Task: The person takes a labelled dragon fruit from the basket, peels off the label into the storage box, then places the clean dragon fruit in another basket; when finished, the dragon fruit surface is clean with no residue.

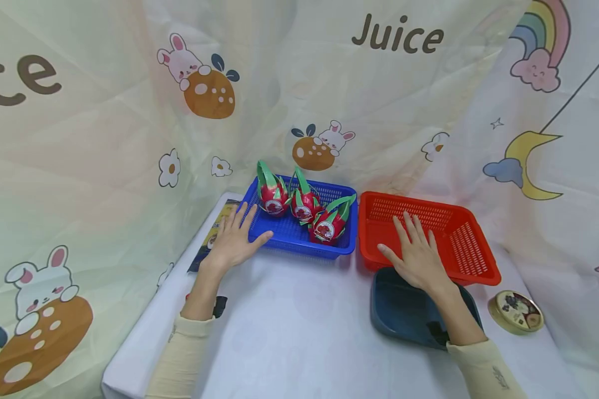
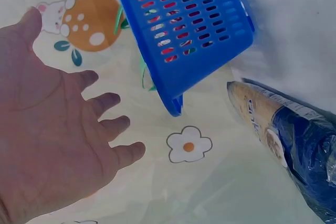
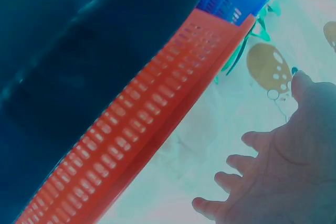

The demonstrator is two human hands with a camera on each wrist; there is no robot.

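My left hand (image 1: 232, 241) hovers with spread fingers by the left front corner of a blue basket (image 1: 289, 243), holding nothing. Inside that basket lie three red dragon fruits, the left one (image 1: 273, 194), the middle one (image 1: 303, 206) and the right one (image 1: 326, 226), with green leaves and round labels. Fingers spread and palm down, my right hand (image 1: 419, 257) is above a red basket (image 1: 461, 244) and a dark teal bin (image 1: 396, 313). It grips nothing. In the left wrist view, the left palm (image 2: 58, 124) is bare beside the blue basket.
A flat yellow and dark blue packet (image 1: 199, 256) lies left of the blue basket, partly behind my left hand. At the right edge of the white table (image 1: 299, 332) sits a round gold tin (image 1: 519, 311). A printed curtain (image 1: 259, 72) surrounds the table's back and sides.
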